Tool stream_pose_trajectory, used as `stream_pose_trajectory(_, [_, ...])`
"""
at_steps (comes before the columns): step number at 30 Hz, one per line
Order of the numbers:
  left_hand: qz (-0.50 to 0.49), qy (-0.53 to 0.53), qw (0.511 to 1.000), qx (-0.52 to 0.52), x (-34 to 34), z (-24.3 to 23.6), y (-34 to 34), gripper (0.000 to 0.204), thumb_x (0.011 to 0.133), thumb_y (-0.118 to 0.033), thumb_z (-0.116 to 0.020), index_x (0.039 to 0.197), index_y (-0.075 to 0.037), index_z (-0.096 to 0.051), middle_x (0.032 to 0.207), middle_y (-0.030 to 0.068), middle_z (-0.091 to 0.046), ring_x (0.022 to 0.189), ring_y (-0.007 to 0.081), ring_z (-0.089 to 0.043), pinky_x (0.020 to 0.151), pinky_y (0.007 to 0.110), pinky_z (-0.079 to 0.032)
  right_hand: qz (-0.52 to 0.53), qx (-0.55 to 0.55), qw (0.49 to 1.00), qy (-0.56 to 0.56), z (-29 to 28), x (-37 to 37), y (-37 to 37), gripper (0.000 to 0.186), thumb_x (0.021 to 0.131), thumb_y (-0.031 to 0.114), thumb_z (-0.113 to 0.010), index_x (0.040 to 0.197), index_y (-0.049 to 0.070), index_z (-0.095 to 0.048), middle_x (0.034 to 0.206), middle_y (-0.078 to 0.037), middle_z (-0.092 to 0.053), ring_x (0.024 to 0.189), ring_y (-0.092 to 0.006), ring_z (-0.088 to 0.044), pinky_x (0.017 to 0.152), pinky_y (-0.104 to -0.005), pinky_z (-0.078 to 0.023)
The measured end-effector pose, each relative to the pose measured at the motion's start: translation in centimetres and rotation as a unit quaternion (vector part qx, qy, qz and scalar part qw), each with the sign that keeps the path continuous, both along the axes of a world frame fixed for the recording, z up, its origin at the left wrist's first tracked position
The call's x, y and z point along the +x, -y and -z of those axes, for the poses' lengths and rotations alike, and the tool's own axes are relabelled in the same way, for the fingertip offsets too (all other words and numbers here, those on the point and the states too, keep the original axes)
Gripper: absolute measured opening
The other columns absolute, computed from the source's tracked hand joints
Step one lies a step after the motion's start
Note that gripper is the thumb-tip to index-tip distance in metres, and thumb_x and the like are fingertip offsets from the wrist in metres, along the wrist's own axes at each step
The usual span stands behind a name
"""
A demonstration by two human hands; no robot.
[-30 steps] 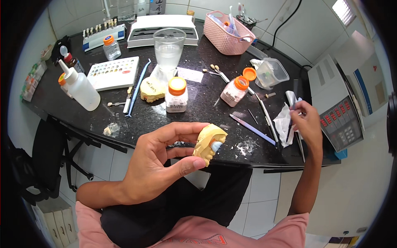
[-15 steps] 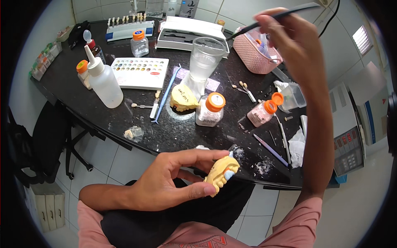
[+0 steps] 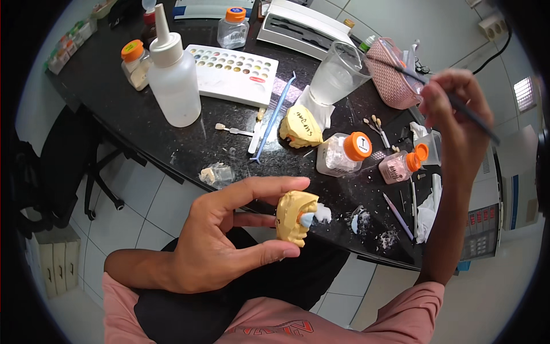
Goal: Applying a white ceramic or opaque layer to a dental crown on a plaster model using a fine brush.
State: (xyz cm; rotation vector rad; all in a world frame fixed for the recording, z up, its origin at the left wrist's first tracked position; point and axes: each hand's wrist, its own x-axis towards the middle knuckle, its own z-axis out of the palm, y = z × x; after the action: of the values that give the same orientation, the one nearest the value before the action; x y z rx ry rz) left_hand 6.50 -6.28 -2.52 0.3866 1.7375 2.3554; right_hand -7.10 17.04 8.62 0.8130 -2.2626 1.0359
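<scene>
Between the thumb and fingers of my left hand (image 3: 209, 243) is a yellow plaster dental model (image 3: 289, 213), held above the near table edge. One tooth (image 3: 306, 219) on it is light blue. Raised at the right, my right hand (image 3: 458, 109) grips a thin dark brush (image 3: 481, 121). The brush points left, its tip by the rim of a glass of water (image 3: 332, 77); whether it touches the glass I cannot tell. A second yellow plaster model (image 3: 302, 125) with handwriting rests on the table beside the glass.
Orange-capped jars (image 3: 339, 156) of powder stand on the dark table. To the left are a squeeze bottle (image 3: 175, 92), a white palette (image 3: 232, 77) and a blue plastic tool (image 3: 276, 114). A pink basket (image 3: 392, 74) stands far right; white powder (image 3: 388, 239) lies near the edge.
My right hand has come down and right, lowering the brush toward the glass. My left hand has turned the dental model more upright. The whole view has shifted.
</scene>
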Motion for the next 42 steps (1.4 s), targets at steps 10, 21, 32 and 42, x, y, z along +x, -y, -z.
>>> stream_pose_trajectory(10, [-0.053, -0.081, 0.995, -0.022, 0.2, 0.0, -0.5, 0.057, 0.077, -0.005, -0.074, 0.129, -0.007, -0.051, 0.126, 0.0062, -0.055, 0.112, 0.0142, -0.056, 0.093, 0.031, -0.048, -0.096, 0.004, 0.972, 0.213, 6.8, -0.4, 0.6, 0.014, 0.087, 0.009, -0.062, 0.097, 0.000, -0.066, 0.074, -0.002, -0.066, 0.065, -0.0019, -0.058, 0.053, -0.0159, -0.044])
stream_pose_trajectory(21, [-0.043, -0.060, 0.997, -0.024, 0.4, -0.1, -0.6, 0.059, 0.078, -0.009, -0.075, 0.131, -0.006, -0.049, 0.127, 0.0070, -0.055, 0.111, 0.0132, -0.055, 0.090, 0.029, -0.049, -0.056, 0.071, 0.965, 0.247, 5.8, 0.8, -0.3, 0.019, 0.086, 0.010, -0.061, 0.101, -0.001, -0.067, 0.076, -0.005, -0.066, 0.065, -0.0057, -0.060, 0.057, -0.0184, -0.046])
stream_pose_trajectory(32, [-0.039, -0.007, 0.998, 0.048, 0.4, 0.4, -2.1, 0.074, 0.087, -0.038, -0.063, 0.139, 0.002, -0.028, 0.113, 0.0157, -0.057, 0.104, 0.0208, -0.060, 0.090, 0.035, -0.051, -0.098, -0.164, 0.960, 0.206, 7.2, 11.4, -5.2, 0.030, 0.089, 0.019, -0.054, 0.102, -0.007, -0.061, 0.091, -0.018, -0.061, 0.073, -0.0180, -0.062, 0.058, -0.0234, -0.051])
stream_pose_trajectory(42, [-0.045, 0.040, 0.998, 0.013, -0.1, 0.0, -4.5, 0.084, 0.076, -0.031, -0.077, 0.138, 0.003, -0.031, 0.110, 0.0157, -0.060, 0.103, 0.0263, -0.062, 0.089, 0.036, -0.052, -0.031, -0.153, 0.954, 0.256, 11.0, 13.9, -8.5, 0.023, 0.079, -0.005, -0.064, 0.101, -0.009, -0.062, 0.084, -0.016, -0.063, 0.067, -0.0140, -0.062, 0.060, -0.0209, -0.050])
